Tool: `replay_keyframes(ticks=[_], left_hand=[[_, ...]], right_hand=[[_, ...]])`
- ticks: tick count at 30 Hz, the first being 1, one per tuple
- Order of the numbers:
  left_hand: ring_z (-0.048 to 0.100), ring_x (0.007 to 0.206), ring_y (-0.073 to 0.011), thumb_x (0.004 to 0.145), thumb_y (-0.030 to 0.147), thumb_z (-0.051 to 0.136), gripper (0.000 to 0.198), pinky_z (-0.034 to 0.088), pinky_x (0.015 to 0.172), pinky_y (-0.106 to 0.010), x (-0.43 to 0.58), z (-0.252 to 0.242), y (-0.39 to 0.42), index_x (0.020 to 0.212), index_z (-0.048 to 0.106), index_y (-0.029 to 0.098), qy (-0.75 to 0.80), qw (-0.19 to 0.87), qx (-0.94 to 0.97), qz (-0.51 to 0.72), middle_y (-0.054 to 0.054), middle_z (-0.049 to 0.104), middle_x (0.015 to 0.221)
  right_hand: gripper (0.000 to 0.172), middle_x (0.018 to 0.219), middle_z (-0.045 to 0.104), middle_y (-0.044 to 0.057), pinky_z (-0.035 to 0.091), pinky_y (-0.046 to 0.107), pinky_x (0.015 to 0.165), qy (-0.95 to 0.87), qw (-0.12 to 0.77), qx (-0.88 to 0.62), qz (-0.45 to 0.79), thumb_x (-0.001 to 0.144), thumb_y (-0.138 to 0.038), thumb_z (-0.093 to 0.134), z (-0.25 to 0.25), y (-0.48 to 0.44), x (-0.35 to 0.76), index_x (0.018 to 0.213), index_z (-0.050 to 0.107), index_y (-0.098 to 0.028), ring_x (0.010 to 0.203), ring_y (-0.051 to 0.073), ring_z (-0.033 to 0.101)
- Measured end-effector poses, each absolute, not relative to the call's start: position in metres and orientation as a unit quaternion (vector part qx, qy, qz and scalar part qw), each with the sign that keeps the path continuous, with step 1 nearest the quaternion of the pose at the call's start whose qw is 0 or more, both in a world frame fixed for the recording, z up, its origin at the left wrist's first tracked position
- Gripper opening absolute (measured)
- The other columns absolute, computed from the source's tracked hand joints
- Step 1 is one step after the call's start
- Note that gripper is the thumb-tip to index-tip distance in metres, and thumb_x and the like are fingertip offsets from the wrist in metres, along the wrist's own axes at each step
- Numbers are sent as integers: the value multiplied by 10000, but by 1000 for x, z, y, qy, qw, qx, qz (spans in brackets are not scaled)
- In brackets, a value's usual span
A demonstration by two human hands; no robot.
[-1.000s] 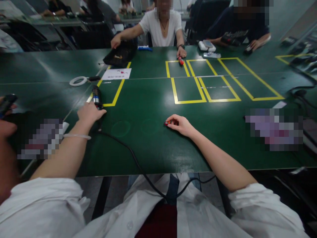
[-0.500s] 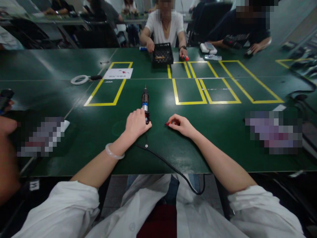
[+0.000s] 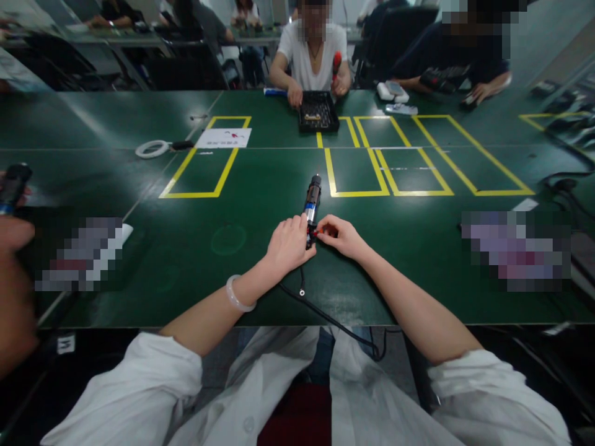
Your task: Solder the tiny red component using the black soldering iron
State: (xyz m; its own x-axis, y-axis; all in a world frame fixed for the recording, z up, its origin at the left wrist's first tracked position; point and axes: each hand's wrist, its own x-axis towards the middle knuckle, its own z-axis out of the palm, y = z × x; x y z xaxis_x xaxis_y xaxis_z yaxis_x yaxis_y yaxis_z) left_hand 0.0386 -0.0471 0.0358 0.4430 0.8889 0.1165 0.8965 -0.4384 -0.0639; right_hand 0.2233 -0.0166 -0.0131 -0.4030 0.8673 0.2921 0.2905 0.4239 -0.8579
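Note:
My left hand (image 3: 290,243) is closed round the lower part of an electric screwdriver (image 3: 313,197), whose inner metal and blue section shows. Its tip points away from me, tilted slightly right. A black cable (image 3: 325,313) runs from below my left hand toward the table's front edge, and a small ring terminal (image 3: 302,293) lies beside it on a thin black wire. My right hand (image 3: 343,235) pinches a small red piece (image 3: 319,232) right at the screwdriver's lower end. Whether that piece touches the screwdriver is hard to make out.
Yellow tape outlines (image 3: 357,193) mark the green table (image 3: 176,260). Across it a person holds a black tray (image 3: 318,127) and a red-handled tool (image 3: 337,62). A white sheet (image 3: 224,137) and a white cable coil (image 3: 152,148) lie at the far left. Blurred items flank me.
My left hand has carried the screwdriver rightward to my right hand, which stayed nearly still. Across the table, the person's tray moved right and lower, and the red-handled tool was raised.

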Motion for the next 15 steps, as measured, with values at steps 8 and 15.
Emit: replay_keyframes(ticks=[8,15], left_hand=[[582,1048,-303,887,377,534,617,436,896,-383,37,34,-47,1390,418,40,-531,58,-845,-36,-178,588,1145],[592,1042,-300,895,384,530,613,439,893,-378,37,37,-47,1389,416,41,-534,47,-844,-33,-176,586,1138]], right_hand=[[85,913,578,38,469,288,711,-791,371,-376,310,869,-218,645,-10,-16,228,931,697,-191,733,141,550],[63,891,555,33,469,288,739,-804,366,-386,265,886,-201,637,-11,-17,224,919,690,-197,760,148,547]])
